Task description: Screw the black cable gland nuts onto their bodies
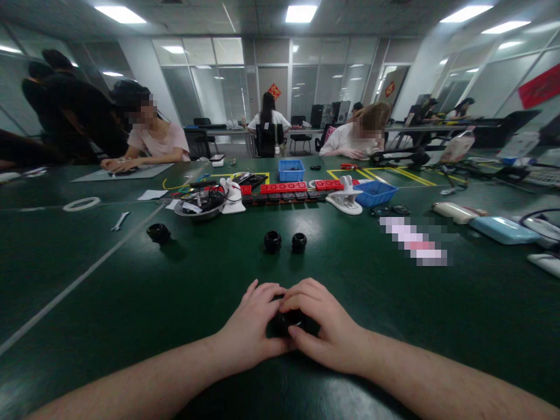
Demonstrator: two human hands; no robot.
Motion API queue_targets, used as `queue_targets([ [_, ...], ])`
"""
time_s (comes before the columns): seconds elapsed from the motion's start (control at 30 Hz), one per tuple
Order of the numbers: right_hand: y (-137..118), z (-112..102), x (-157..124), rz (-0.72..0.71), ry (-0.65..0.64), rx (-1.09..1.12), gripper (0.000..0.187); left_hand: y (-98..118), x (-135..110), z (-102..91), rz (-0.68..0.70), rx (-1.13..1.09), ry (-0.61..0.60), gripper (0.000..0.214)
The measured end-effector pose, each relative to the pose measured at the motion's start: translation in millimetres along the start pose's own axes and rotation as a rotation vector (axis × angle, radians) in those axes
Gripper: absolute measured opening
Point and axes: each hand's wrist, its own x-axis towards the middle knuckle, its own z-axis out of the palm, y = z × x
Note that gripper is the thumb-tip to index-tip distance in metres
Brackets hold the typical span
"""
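Observation:
In the head view, a black round fitting (292, 318) rests at the near middle of the green table, partly covered by my fingers. My right hand (324, 324) curls over it, thumb in front and fingers behind. From the other side my left hand (254, 321) closes in, its fingertips meeting the right ones at the fitting's edge. Further off stand two similar fittings, a larger one (272, 241) and a smaller one (299, 242), both ribbed and hollow. Another black fitting (158, 233) lies apart to the left.
Across the table run red sockets (284, 187), white clamps (345, 195), a metal bowl of cables (199, 205) and blue bins (291, 170) (375, 193). A wrench (120, 221) and white ring (81, 204) lie left, a light-blue case (503, 229) right. Other people sit beyond.

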Motion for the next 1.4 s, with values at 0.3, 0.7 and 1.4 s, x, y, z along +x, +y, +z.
queue_targets([
  [0.3, -2, -7, 1, -0.108, -0.077, 0.06, 0.028, -9, 0, 6.9, 0.022, 0.014, 0.01, 0.047],
  [0.7, 0, -4, -3, -0.027, 0.064, 0.006, 0.033, -5, 0, 3.2, 0.024, -0.002, 0.02, 0.051],
  [1.4, 0, -5, 2, -0.067, -0.076, 0.065, 0.032, -5, 1, 3.5, 0.008, 0.012, -0.001, 0.049],
])
